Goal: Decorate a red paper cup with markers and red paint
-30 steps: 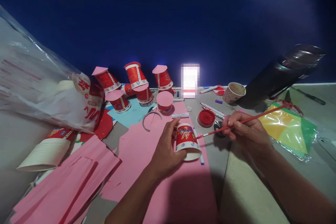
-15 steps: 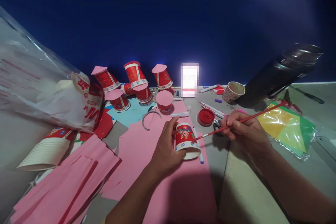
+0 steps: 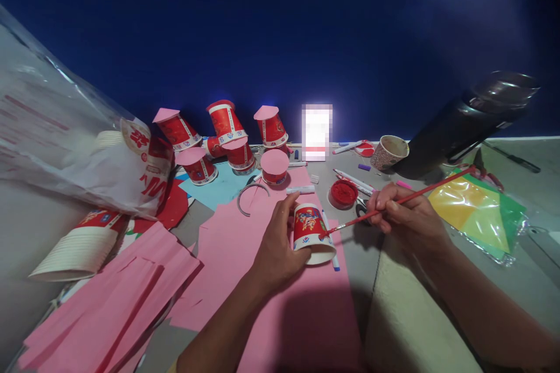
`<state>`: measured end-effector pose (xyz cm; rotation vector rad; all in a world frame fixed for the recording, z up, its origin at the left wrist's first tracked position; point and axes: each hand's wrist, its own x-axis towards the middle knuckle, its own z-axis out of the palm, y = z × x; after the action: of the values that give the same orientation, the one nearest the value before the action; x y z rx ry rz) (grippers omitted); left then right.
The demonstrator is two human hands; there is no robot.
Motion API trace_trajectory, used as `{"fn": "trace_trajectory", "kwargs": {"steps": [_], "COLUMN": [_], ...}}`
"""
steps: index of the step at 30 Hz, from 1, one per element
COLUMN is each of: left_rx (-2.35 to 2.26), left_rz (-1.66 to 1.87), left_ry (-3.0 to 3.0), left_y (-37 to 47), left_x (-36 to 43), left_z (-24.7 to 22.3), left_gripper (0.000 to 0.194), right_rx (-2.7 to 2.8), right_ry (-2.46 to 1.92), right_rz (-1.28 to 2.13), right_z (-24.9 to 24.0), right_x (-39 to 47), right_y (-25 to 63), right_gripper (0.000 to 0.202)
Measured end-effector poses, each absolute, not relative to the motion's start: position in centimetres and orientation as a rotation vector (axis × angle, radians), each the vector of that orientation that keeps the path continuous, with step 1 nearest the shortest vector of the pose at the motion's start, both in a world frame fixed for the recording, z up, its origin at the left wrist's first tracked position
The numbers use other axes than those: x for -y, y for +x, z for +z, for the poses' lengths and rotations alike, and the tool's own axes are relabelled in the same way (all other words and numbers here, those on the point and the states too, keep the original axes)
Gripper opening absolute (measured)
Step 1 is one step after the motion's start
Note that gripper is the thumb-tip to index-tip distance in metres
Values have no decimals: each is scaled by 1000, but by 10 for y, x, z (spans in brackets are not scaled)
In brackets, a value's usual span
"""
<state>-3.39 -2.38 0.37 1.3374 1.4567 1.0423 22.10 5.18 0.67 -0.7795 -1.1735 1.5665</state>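
A red paper cup [image 3: 307, 223] with a white rim and a coloured print is upside down and tilted over pink paper [image 3: 236, 245]. Its left side is gripped by my left hand [image 3: 277, 245], thumb near the rim. Pinched in my right hand [image 3: 406, 215] is a long red paintbrush [image 3: 420, 193], its tip touching the cup's red side just above the white band. A round tub of red paint [image 3: 343, 194] stands between the cup and my right hand. Under the cup's right side lies a white marker with a blue end [image 3: 336, 259].
Several red cups with pink paper tops [image 3: 275, 166] stand at the back left. A plastic bag [image 3: 87, 157] and stacked cups [image 3: 74, 253] are at the left. A patterned cup [image 3: 389, 153], black flask [image 3: 455, 128] and coloured packet [image 3: 479, 210] are at the right.
The brush tip has shifted slightly left and down on the cup's side. My left hand still holds the cup in nearly the same place.
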Motion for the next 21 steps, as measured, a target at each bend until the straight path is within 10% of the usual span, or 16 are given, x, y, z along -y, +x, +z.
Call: {"fn": "trace_trajectory", "kwargs": {"steps": [21], "left_rx": [-1424], "left_rz": [1139], "left_ry": [1480], "left_y": [-34], "left_x": [24], "left_z": [-5], "left_gripper": [100], "right_rx": [1189], "right_ry": [-789], "right_rz": [1570], "right_z": [6], "right_x": [-52], "right_y": [220], "right_gripper": [33]}}
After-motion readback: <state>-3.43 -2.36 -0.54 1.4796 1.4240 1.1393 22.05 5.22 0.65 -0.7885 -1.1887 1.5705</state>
